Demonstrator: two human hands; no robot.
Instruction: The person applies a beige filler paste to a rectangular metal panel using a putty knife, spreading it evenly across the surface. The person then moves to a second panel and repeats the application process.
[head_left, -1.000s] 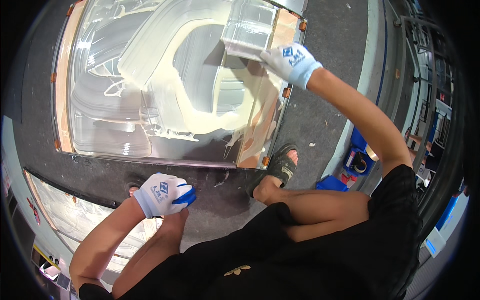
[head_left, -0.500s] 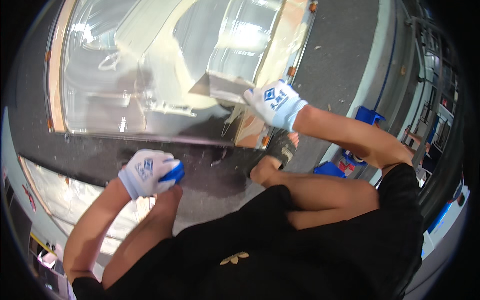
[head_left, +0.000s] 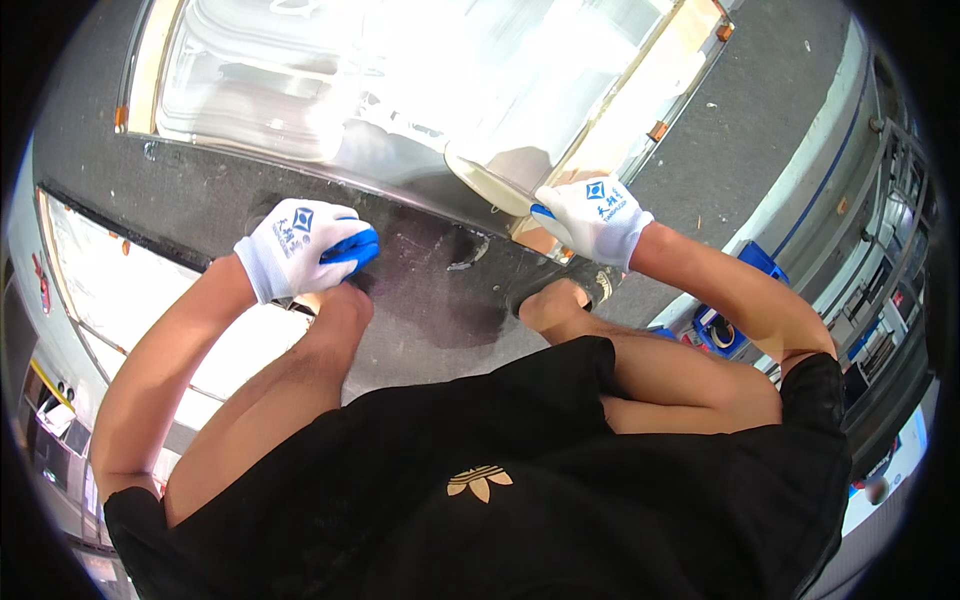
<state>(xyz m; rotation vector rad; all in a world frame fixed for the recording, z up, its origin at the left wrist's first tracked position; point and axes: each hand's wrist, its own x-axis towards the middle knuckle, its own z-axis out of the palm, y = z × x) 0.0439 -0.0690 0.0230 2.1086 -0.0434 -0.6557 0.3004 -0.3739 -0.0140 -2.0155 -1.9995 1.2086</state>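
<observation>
My right hand (head_left: 597,220), in a white glove with blue fingertips, grips a wide scraper (head_left: 487,183) whose blade carries cream-coloured paste. The blade reaches over the near right corner of a large glossy panel (head_left: 390,172), which has paste smeared on it and pale strips along its sides. Glare washes out much of the panel's surface. Above my left knee, my left hand (head_left: 300,250) is curled closed in a matching glove with a blue palm. No tool shows in it, and its palm is mostly hidden.
Orange blocks (head_left: 656,131) line the panel's edge. A second pale panel (head_left: 110,270) lies at the left. Dark wet-looking patches mark the grey floor (head_left: 420,345). Blue bins (head_left: 718,332) stand at the right beside metal racking (head_left: 890,215).
The scraper has come nearer to me, from the panel's surface to its near right edge, and has turned in my right hand. My view has shifted too. The left hand stays closed by the knee.
</observation>
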